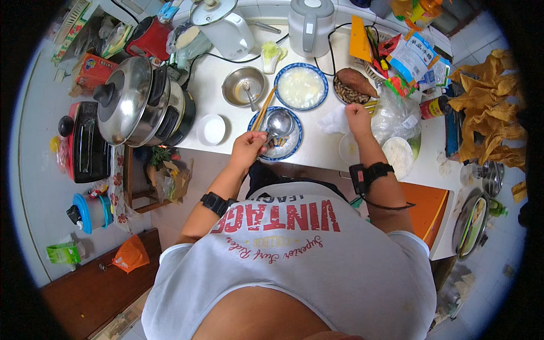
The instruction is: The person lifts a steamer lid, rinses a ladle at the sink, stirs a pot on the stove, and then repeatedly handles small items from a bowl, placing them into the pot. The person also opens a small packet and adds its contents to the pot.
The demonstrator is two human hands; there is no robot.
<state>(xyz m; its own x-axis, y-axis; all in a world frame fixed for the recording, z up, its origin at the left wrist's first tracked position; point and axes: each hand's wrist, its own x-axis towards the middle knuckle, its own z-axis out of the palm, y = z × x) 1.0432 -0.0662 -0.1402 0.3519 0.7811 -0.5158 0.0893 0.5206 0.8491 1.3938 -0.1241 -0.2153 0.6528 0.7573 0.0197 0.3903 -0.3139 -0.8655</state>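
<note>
My left hand (248,146) grips the handle end of a metal ladle (280,122), whose bowl is over a blue-rimmed plate (294,148) holding small brown pieces. Wooden chopsticks (264,108) rest across that plate's left side. Behind it stands a blue-rimmed dish of pale, lumpy liquid (301,87). To its left a steel bowl (231,91) holds a fork (249,95). My right hand (358,119) has its fingers curled at a white cloth or tissue (334,120), just below a bowl of brown pieces with a sweet potato (355,82); whether it holds anything is hidden.
A stacked steel pot (127,102) stands at the left, near a white cup (211,130). Two kettles (312,27) line the back, with a cable between them. At the right are a plastic bag (393,112) and a bowl of white powder (398,157).
</note>
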